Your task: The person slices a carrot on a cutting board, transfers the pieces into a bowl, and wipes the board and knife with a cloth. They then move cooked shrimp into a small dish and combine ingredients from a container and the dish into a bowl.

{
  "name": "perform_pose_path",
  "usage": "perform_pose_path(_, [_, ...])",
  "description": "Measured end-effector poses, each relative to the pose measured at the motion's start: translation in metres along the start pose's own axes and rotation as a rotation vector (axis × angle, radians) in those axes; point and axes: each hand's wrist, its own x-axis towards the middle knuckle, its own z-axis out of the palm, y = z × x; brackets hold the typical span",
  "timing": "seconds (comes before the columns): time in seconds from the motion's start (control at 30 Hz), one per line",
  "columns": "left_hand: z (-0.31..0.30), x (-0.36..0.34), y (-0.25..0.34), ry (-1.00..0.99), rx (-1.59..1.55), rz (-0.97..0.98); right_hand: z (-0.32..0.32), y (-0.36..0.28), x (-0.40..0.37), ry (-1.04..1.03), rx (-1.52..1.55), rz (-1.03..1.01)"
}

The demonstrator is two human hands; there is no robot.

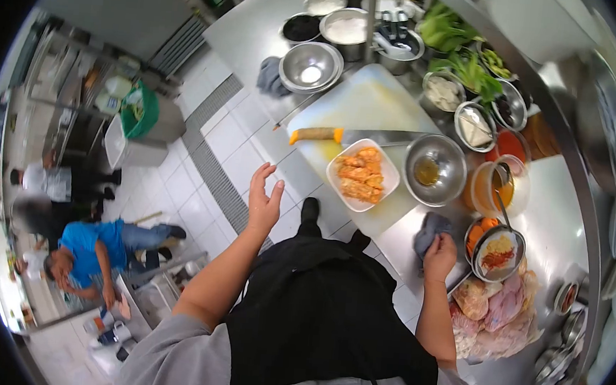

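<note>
My left hand [264,202] hangs in the air past the counter's edge, fingers apart, holding nothing. With closed fingers my right hand [440,261] grips a grey cloth [430,230] on the steel counter. Between the hands, a white bowl [334,187] of orange-coated pieces [360,173], perhaps marinated meat, stands on the cutting board [373,96]. Behind it lies a large knife [377,136] with a yellow-ended handle. To its right is a metal bowl [450,180] with a little yellowish liquid [427,173].
Right of the cloth stand a small bowl of chopped seasonings [498,254] and bagged raw meat [494,308]. Tubs of sauce [511,198], leafy greens [454,30] and stacked metal bowls [310,67] line the back. Several people, one in a blue shirt [98,245], are at left.
</note>
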Motion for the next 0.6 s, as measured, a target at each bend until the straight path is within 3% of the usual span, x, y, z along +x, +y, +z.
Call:
perform_pose_path(0.13, [-0.002, -0.032, -0.041, -0.077, -0.155, -0.214, -0.029, -0.055, -0.013, 0.123, 0.046, -0.101])
perform_pose_path(0.2, [-0.002, -0.050, -0.064, -0.129, -0.222, -0.310, -0.034, -0.077, -0.031, 0.207, 0.089, -0.290])
perform_pose_path(0.23, [-0.004, -0.059, -0.078, -0.120, -0.234, -0.338, -0.027, -0.078, -0.040, 0.159, 0.120, -0.396])
perform_pose_path(0.33, [-0.008, -0.084, -0.125, -0.287, -0.180, -0.378, 0.002, -0.112, -0.066, -0.259, 0.276, -0.422])
perform_pose_path(0.37, [-0.011, -0.094, -0.144, -0.343, -0.140, -0.365, 0.024, -0.123, -0.072, -0.272, 0.259, -0.420])
perform_pose_path(0.43, [-0.013, -0.111, -0.188, -0.407, -0.112, -0.368, 0.083, -0.143, -0.069, -0.507, 0.139, -0.390])
perform_pose_path(0.53, [-0.035, -0.141, -0.247, -0.408, -0.116, -0.475, 0.184, -0.143, -0.046, -0.343, 0.080, -0.294])
perform_pose_path(0.57, [-0.044, -0.146, -0.265, -0.400, -0.107, -0.523, 0.201, -0.154, -0.032, -0.323, 0.098, -0.086])
perform_pose_path(0.6, [-0.056, -0.156, -0.277, -0.403, -0.099, -0.573, 0.216, -0.164, -0.012, -0.319, -0.162, 0.162])
